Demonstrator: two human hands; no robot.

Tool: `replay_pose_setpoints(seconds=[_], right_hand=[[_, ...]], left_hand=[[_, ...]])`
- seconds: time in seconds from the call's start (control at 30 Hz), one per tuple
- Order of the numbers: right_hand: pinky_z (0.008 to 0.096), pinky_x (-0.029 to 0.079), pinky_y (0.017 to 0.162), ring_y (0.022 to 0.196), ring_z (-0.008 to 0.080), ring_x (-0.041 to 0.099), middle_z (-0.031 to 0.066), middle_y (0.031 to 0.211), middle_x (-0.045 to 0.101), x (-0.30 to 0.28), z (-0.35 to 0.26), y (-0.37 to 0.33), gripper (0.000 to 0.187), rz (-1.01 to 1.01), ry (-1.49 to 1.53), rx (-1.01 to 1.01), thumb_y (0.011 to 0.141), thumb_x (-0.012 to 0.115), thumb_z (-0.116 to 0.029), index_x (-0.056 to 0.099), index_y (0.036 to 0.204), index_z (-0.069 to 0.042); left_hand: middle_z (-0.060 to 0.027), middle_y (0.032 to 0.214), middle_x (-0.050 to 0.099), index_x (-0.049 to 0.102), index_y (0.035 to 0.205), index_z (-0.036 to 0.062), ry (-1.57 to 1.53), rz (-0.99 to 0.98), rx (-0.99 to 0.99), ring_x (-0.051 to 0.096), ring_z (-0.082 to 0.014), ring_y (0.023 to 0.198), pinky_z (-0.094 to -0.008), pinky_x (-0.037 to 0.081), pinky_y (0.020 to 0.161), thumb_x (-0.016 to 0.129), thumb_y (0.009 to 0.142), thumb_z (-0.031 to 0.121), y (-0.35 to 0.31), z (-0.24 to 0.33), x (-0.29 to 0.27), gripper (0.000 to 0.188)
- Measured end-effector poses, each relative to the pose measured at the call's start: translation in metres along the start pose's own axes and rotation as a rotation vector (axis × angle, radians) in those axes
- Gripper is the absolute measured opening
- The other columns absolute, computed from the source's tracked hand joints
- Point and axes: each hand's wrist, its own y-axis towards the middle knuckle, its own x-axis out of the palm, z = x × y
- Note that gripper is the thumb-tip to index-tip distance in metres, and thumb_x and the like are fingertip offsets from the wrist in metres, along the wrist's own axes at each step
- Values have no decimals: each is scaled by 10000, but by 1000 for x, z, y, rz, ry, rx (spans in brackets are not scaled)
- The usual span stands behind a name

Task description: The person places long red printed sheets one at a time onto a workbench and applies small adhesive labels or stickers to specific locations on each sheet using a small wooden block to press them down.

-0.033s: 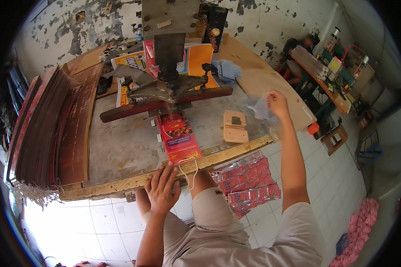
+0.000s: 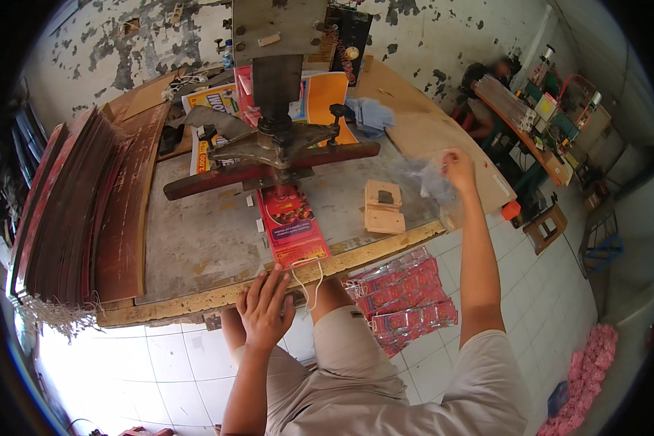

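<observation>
My left hand [image 2: 264, 309] lies flat on the table's near edge, fingers stretched. Its fingertips are beside the near end of a red printed paper bag [image 2: 294, 229] with white cord handles [image 2: 312, 283] hanging over the edge. The bag's far end is under the press bar [image 2: 276, 171] of a heavy metal press. On the right, my right hand [image 2: 458, 173] is raised with its fingers pinched at a crumpled clear plastic film [image 2: 432, 180]; the exact grip is blurred. A small wooden block jig [image 2: 384, 207] with a dark piece on it lies between the bag and my right hand.
Dark red boards [image 2: 65, 211] stand stacked at the left. Printed sheets [image 2: 325, 98] and blue-grey cloth [image 2: 370, 116] lie behind the press. Red packets [image 2: 407, 301] are on the tiled floor beside my leg. Another person [image 2: 479, 94] sits at a bench, far right.
My right hand has shifted slightly right and down, and the clear plastic beside it has moved rightward. My left hand and the red bag stay in place.
</observation>
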Motion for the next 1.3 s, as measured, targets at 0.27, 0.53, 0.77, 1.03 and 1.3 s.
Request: replay_pose_setpoints(seconds=[0.27, 0.53, 0.77, 1.03, 1.3], right_hand=[[369, 594, 841, 952, 243, 756, 117, 1114, 789, -10, -92, -41, 171, 106, -26, -393, 1108, 697, -121, 765, 1231, -25], [336, 588, 806, 826, 168, 698, 93, 1164, 837, 55, -145, -100, 342, -622, 207, -148, 1166, 603, -144, 735, 1447, -1], [375, 580, 983, 1066, 234, 746, 141, 1249, 845, 46, -159, -116, 417, -594, 64, -350, 1183, 544, -177, 665, 1563, -53], [453, 538, 1123, 1214, 357, 713, 111, 1346, 801, 42, -147, -112, 447, -572, 168, -361, 1180, 554, -214, 636, 1602, -87], [450, 517, 1147, 1275, 331, 663, 92, 1360, 799, 41, -153, -117, 458, -651, 86, -384, 1160, 583, -204, 641, 1600, -93]], left_hand=[[31, 1601, 694, 766, 1441, 207, 63, 50, -6, 604, -202, 1463, -417, 310, 1245, 768, 964, 271, -8, -8, 0, 481], [22, 1606, 691, 766, 1438, 198, 16, 15, -14, 605, -213, 1468, -430, 350, 1220, 763, 973, 272, -3, -3, -2, 471], [17, 1611, 687, 768, 1436, 196, 44, 23, 2, 595, -209, 1477, -427, 327, 1238, 761, 974, 271, -7, -7, -1, 468], [11, 1592, 702, 783, 1416, 185, 42, 40, -4, 609, -213, 1459, -420, 315, 1244, 759, 970, 260, -5, -5, 0, 453], [11, 1582, 710, 792, 1400, 174, 33, 26, -13, 612, -211, 1452, -410, 307, 1246, 765, 967, 253, -6, -5, -3, 441]])
